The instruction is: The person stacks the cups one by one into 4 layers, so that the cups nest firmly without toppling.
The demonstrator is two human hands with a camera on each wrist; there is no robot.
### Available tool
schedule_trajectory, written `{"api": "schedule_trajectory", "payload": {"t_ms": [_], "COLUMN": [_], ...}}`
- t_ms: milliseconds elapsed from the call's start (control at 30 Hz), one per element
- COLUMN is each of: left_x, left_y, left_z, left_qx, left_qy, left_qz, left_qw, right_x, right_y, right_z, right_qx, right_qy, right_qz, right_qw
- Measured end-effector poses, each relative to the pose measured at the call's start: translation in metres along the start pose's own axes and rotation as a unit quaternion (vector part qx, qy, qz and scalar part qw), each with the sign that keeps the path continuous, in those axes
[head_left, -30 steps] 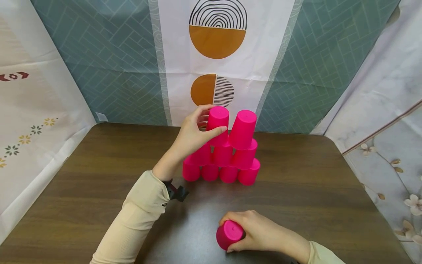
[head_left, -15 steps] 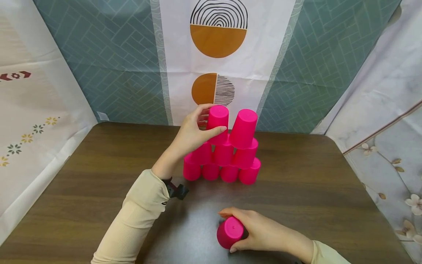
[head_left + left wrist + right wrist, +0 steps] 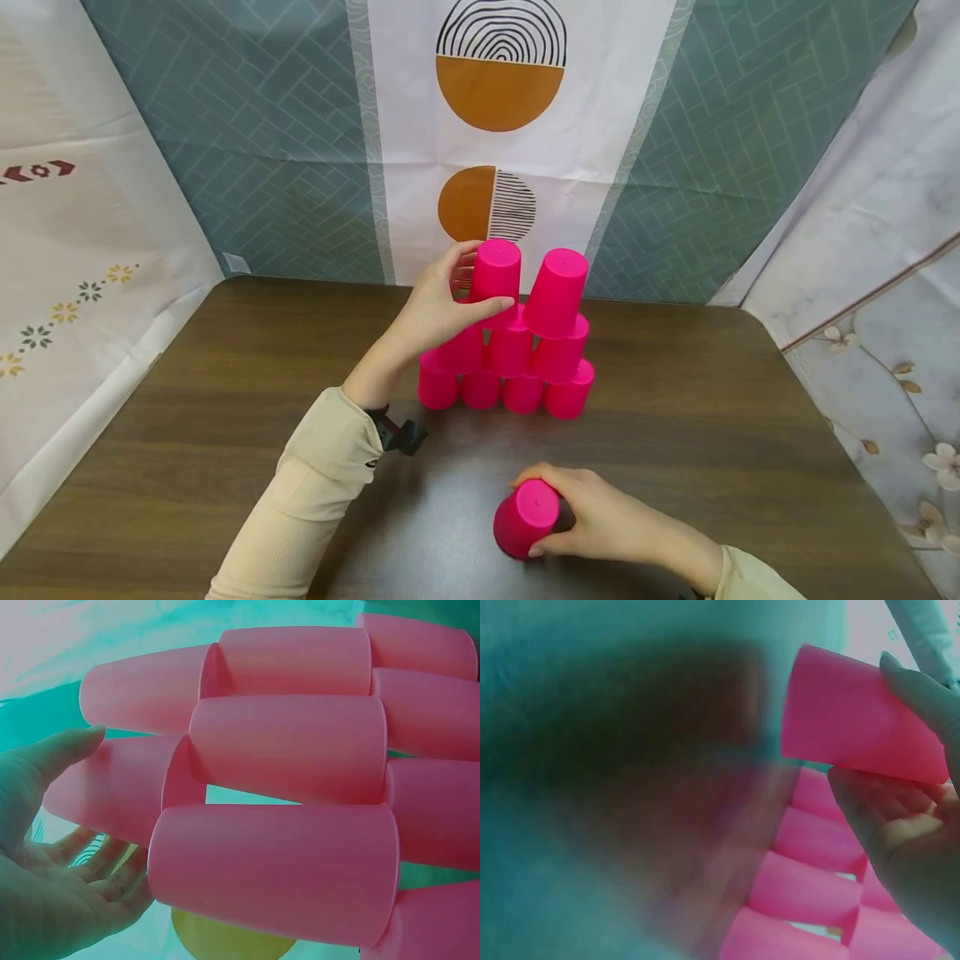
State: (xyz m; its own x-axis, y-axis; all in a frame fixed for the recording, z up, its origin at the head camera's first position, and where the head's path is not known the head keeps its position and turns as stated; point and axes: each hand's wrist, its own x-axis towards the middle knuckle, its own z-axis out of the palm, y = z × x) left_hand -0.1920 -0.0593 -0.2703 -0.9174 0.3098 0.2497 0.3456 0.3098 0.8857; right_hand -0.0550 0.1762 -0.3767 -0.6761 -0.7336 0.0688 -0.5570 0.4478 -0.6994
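Pink cups stand upside down in a stepped stack, with several in the bottom row (image 3: 480, 389), three in the middle row (image 3: 510, 348) and two on top. My left hand (image 3: 438, 304) holds the top-left cup (image 3: 497, 271), thumb on the near side and fingers behind; the left wrist view shows that cup (image 3: 112, 784) between them. To its right is the other top cup (image 3: 557, 292), leaning slightly. Nearer to me, my right hand (image 3: 600, 517) grips a loose pink cup (image 3: 521, 521) from its right side, bottom upward. Thumb and fingers span this cup (image 3: 862, 716) in the right wrist view.
The brown wooden table (image 3: 675, 417) runs back to a patterned cloth (image 3: 300, 208). More cloths hang along the left (image 3: 67, 250) and right (image 3: 885, 292) sides. My left forearm (image 3: 322, 475) reaches across the table left of the stack.
The right hand has moved slightly forward, and the top of its cup has shifted up and to the right in the head view. My left hand stays at the top-left cup.
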Motion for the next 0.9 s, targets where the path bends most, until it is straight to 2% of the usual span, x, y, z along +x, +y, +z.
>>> {"api": "schedule_trajectory", "payload": {"t_ms": [267, 467, 567, 700, 900], "left_x": [-0.014, -0.035, -0.048, -0.064, -0.074], "left_y": [-0.003, -0.001, 0.0, -0.001, 0.001], "left_z": [-0.009, -0.016, -0.019, -0.024, -0.028], "left_qx": [0.006, 0.017, 0.021, 0.015, 0.028], "left_qy": [-0.025, -0.004, 0.009, 0.009, 0.011], "left_qz": [-0.002, -0.002, 0.008, 0.021, 0.032], "left_qw": [0.9997, 0.9998, 0.9997, 0.9996, 0.9991], "right_x": [0.005, 0.009, 0.013, 0.019, 0.031], "right_y": [-0.017, -0.033, -0.042, -0.057, -0.082], "right_z": [-0.035, -0.067, -0.084, -0.107, -0.135], "right_qx": [-0.01, -0.043, -0.074, -0.098, -0.121], "right_qy": [0.08, 0.131, 0.162, 0.207, 0.251], "right_qz": [0.0, 0.015, -0.004, -0.03, -0.064], "right_qw": [0.997, 0.99, 0.984, 0.973, 0.958]}}
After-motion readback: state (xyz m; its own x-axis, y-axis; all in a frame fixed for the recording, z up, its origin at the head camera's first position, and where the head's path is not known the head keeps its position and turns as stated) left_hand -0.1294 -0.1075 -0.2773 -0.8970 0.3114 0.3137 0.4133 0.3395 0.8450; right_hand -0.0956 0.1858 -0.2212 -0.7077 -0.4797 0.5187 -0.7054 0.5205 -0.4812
